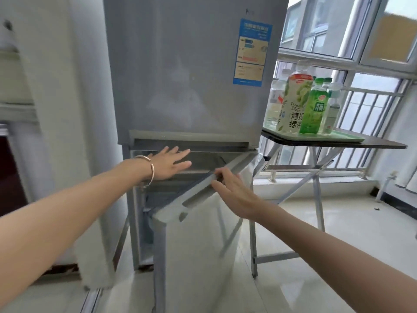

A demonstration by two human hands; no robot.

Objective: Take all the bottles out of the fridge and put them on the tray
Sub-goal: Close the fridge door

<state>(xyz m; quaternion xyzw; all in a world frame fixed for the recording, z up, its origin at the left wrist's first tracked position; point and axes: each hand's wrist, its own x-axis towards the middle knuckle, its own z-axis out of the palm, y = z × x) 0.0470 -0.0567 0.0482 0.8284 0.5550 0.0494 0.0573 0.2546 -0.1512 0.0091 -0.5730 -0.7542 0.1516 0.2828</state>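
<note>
Bottles (300,102) labelled with green Chinese characters standing on a pale green tray (343,138) on the counter (383,145), silver fridge (191,75) with blue label alongside, right hand (234,193) gripping its half-open lower door (203,190), left hand (169,162) open, fingers spread.

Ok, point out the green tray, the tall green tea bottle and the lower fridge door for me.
green tray (343,137): head view, bare front right part of its rim.
tall green tea bottle (294,105): head view, middle of its label.
lower fridge door (203,233): head view, outer face below its top edge.
</note>
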